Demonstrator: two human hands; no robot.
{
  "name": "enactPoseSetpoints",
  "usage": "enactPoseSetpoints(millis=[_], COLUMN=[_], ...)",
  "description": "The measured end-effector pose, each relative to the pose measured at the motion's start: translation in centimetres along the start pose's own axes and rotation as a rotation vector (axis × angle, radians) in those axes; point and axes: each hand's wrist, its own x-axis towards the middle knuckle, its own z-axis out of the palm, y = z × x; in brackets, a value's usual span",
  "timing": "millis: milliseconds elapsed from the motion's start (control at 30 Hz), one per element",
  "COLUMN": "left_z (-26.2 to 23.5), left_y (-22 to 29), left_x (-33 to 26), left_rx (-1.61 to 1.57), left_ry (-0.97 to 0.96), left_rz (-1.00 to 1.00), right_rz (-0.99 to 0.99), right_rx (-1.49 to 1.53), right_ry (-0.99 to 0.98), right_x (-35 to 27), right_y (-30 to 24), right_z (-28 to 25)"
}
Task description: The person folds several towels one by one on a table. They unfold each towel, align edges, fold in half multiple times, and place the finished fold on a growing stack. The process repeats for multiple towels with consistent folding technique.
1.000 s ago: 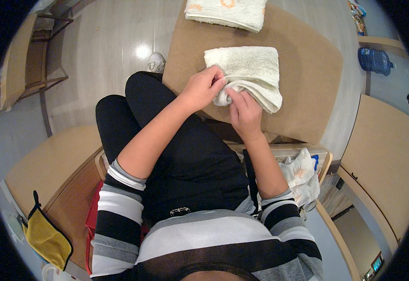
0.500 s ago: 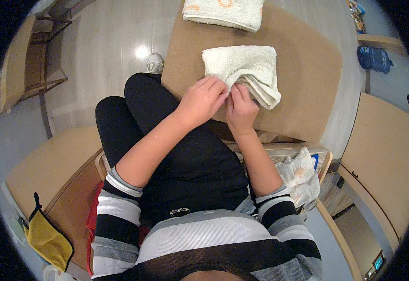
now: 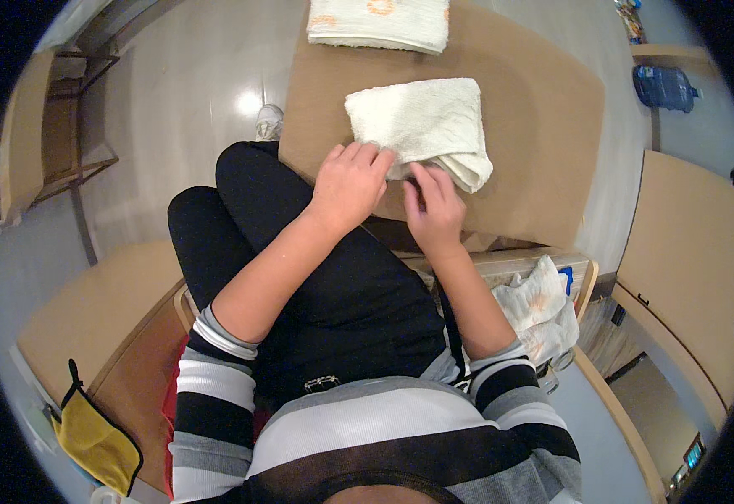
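Observation:
A folded white towel (image 3: 417,113) lies on the brown padded surface in front of me, its near right corner a little raised with layers showing. My left hand (image 3: 350,185) is closed on the towel's near left edge, fingers bent over the cloth and thumb hidden. Just to its right, my right hand (image 3: 436,208) is at the near edge, its fingers bent but parted from the thumb. No cloth shows in its grasp, and its fingertips are slightly blurred. Farther off sits another folded white towel (image 3: 379,25) with orange marks.
The brown padded surface (image 3: 543,143) reaches close to my knees. Beside my right elbow, a crumpled white cloth with orange patches (image 3: 535,311) lies in a wooden-edged holder. A yellow cloth with dark trim (image 3: 98,437) hangs at the lower left. A blue water jug (image 3: 665,88) stands far right.
The raised fold in the towel has come down flatter. My right hand has drawn slightly away from my left, its fingers loosening from the cloth. The whole view has shifted a little.

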Motion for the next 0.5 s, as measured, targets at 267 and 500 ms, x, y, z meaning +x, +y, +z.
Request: enactPoseSetpoints(millis=[267,500], left_z=[1.9,3.4], left_y=[1.0,3.0], left_x=[2.8,5.5], left_rx=[0.042,-0.272], left_ry=[0.087,0.177], left_rz=[0.072,-0.003], right_rz=[0.020,0.047], right_rx=[-0.306,0.147], right_ry=[0.094,0.037], right_x=[0.6,2.0], right_y=[4.5,7.6], right_z=[-6.0,-6.2])
